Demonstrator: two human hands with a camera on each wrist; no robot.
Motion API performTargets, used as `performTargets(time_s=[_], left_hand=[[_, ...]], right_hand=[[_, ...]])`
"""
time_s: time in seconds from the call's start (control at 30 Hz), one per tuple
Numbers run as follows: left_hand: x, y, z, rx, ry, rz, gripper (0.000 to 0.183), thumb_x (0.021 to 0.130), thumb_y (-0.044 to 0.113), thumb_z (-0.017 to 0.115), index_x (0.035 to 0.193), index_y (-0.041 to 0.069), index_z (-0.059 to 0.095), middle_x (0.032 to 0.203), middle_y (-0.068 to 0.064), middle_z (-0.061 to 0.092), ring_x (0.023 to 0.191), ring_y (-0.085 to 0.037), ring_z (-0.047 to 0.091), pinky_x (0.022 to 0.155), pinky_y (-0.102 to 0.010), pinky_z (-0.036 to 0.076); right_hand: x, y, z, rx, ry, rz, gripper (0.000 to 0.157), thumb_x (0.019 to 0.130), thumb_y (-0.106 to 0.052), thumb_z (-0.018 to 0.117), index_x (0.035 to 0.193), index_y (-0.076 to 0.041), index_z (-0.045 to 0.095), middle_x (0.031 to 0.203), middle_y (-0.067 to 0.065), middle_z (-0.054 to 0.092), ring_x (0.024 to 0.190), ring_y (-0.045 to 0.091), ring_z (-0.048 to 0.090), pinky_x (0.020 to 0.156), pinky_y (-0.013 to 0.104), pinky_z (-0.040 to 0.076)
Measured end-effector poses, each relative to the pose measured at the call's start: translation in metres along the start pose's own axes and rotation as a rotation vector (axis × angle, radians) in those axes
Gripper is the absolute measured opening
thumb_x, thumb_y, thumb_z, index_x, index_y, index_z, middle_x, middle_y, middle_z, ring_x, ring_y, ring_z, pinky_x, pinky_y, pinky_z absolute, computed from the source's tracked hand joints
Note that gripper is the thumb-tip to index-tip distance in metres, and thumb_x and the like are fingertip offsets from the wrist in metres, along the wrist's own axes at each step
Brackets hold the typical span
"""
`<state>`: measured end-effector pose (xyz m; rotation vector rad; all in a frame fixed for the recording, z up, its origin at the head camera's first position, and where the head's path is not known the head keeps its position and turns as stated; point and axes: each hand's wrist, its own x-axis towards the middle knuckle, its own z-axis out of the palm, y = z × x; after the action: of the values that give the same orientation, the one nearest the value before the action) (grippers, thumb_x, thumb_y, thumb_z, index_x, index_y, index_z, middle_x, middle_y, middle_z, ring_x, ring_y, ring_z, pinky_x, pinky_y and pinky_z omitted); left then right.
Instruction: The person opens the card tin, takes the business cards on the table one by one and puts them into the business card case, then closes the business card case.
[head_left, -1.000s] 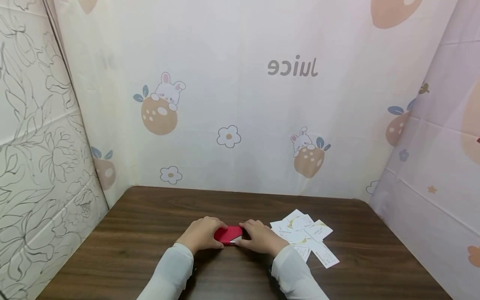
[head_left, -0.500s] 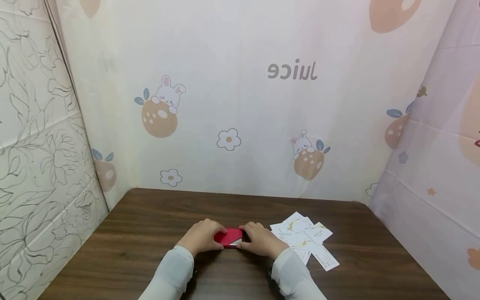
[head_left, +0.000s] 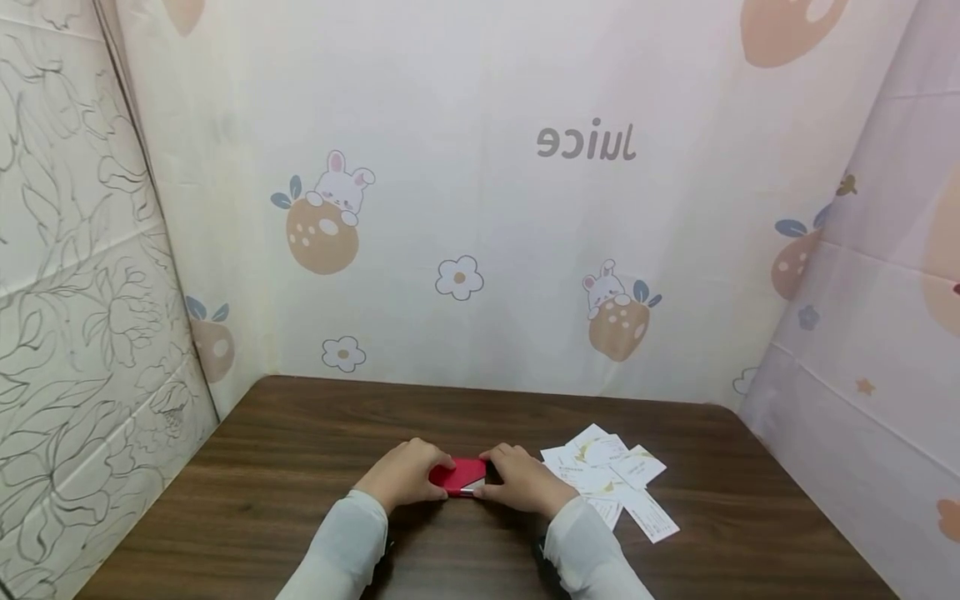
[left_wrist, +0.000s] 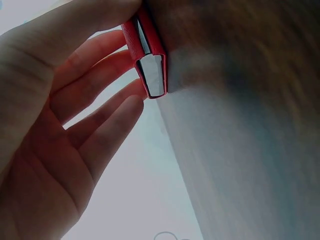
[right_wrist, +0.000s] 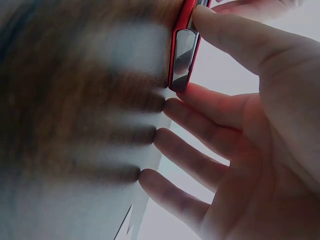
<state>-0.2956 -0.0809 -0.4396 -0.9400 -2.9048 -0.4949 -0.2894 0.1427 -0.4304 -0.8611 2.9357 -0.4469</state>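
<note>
A red card case with silvery metal edges and a pale corner panel on its face lies low at the tabletop, between my two hands. My left hand holds its left end, thumb on the near edge and fingers at the far edge. At the other end, my right hand pinches it between thumb and index finger. In the left wrist view, a shiny metal end of the case faces the palm. The right wrist view shows the opposite metal end, with the other right fingertips touching the table.
Several white business cards with gold marks lie overlapping in a loose pile just right of my right hand. The dark wooden table meets patterned curtains at the back and both sides.
The whole head view has shifted slightly downward in the frame. Both hands keep their hold on the card case, which stays in almost the same place.
</note>
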Motion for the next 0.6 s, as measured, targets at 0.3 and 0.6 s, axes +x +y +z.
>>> performTargets(time_s=[0.3, 0.6], left_hand=[[-0.002, -0.004, -0.004, -0.071, -0.03, 0.005, 0.033, 0.077, 0.033, 0.075, 0.107, 0.02, 0.071, 0.104, 0.005, 0.068, 0.091, -0.004, 0.057, 0.083, -0.034, 0.053], [-0.004, -0.009, -0.014, -0.177, -0.015, 0.061, 0.028, 0.078, 0.022, 0.067, 0.106, 0.018, 0.071, 0.099, 0.006, 0.068, 0.08, -0.006, 0.054, 0.075, -0.028, 0.05]], right_hand=[[0.001, 0.001, 0.0, 0.009, -0.004, 0.007, 0.057, 0.082, -0.047, 0.065, 0.122, -0.007, 0.057, 0.115, 0.007, 0.058, 0.108, 0.025, 0.05, 0.093, 0.046, 0.046], [0.002, 0.002, 0.001, 0.011, -0.008, 0.016, 0.058, 0.083, -0.049, 0.064, 0.124, -0.008, 0.057, 0.117, 0.007, 0.058, 0.108, 0.024, 0.049, 0.093, 0.046, 0.046]])
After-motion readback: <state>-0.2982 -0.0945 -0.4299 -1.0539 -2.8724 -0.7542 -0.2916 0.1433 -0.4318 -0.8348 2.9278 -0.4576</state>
